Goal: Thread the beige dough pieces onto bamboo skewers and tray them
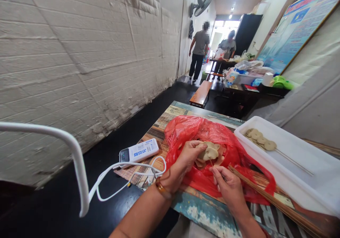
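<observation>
The left forearm is slanting up toward the red bag from its near left side, while the left hand is hanging over the bag's middle, the back of the hand partly showing and the thumb and forefinger pinching close together. Nearer to the wearer, over the bag's front part, the right hand is pressing thumb against forefinger, its other fingers curling inward, and the right forearm is leaning in from the bag's near right side.
</observation>
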Demonstrator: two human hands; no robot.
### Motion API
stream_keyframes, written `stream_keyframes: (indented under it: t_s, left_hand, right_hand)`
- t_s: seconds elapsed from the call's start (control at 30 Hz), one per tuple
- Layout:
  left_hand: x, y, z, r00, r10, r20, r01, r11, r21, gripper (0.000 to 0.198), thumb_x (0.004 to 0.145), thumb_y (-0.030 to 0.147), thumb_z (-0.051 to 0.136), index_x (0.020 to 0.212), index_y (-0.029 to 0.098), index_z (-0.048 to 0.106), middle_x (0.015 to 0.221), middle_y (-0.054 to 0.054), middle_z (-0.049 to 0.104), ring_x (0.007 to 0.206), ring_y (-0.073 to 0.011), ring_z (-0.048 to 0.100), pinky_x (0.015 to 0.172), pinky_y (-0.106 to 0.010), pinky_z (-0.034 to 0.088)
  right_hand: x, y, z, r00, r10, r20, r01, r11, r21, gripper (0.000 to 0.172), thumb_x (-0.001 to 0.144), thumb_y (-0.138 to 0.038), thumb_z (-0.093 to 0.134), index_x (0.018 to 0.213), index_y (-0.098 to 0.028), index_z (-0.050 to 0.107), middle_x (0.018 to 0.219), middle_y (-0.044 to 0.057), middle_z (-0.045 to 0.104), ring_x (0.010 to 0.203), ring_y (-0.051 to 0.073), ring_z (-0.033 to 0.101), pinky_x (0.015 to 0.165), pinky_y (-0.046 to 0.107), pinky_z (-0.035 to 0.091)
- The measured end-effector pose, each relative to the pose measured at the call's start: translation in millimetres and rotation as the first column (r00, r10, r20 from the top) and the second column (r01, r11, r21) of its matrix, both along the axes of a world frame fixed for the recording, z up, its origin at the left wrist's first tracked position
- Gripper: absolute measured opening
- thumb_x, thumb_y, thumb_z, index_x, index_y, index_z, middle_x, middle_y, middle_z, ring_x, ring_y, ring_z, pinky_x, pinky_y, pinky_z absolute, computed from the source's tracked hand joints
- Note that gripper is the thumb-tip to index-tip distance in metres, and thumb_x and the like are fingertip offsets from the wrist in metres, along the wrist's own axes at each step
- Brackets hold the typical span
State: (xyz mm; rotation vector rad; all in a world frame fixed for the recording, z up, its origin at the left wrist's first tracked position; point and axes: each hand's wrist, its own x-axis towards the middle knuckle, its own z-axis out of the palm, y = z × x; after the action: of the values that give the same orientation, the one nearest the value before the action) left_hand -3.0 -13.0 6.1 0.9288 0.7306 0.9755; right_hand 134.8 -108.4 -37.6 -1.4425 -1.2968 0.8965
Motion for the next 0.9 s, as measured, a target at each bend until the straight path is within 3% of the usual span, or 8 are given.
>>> stream_keyframes:
  t_s: [0.37,0.53,0.7,0.9]
  left_hand:
    - [1,1,-2.6,0.999,-0.036,-0.001,0.036,0.999,-0.029,0.042,0.061,0.048,0.074,0.076,0.010,0.066,0.062,-0.004,0.062,0.049,-0.0109,0.054,0.044,-0.020,0.039]
    - [-3,2,3.6,0.998,-0.028,0.055,0.027,0.999,0.020,0.043,0.066,0.045,0.073,0.092,0.011,0.067,0.076,-0.006,0.067,0.060,-0.0138,0.059,0.055,-0.024,0.046]
    - [0,4,7.3,0.985,0.025,0.168,-0.023,1.000,-0.013,0.042,0.066,0.044,0.073,0.094,0.012,0.068,0.084,-0.007,0.067,0.069,-0.0139,0.059,0.061,-0.023,0.045]
    - [2,1,5.3,0.965,-0.183,0.190,0.198,0.978,-0.060,0.053,0.073,0.056,0.061,0.099,0.010,0.065,0.069,-0.007,0.062,0.047,-0.0096,0.048,0.043,-0.021,0.034]
  right_hand:
    - [-2,4,5.2,0.991,0.001,-0.137,-0.007,0.999,-0.043,0.031,0.085,-0.048,0.054,0.077,-0.018,0.059,0.052,-0.006,0.046,0.040,0.008,0.037,0.040,0.021,0.029]
    - [-1,3,3.3,0.991,0.003,-0.134,-0.009,0.999,-0.043,0.032,0.084,-0.047,0.056,0.086,-0.016,0.064,0.051,-0.006,0.045,0.041,0.008,0.039,0.041,0.020,0.030]
    - [-1,3,5.2,0.968,-0.058,-0.243,0.049,0.998,-0.044,0.032,0.084,-0.048,0.057,0.087,-0.016,0.064,0.050,-0.007,0.044,0.040,0.007,0.033,0.039,0.019,0.026]
    - [-1,4,8.5,0.939,-0.061,-0.337,0.043,0.997,-0.060,0.033,0.082,-0.049,0.059,0.086,-0.017,0.063,0.049,-0.007,0.043,0.039,0.006,0.032,0.037,0.018,0.024]
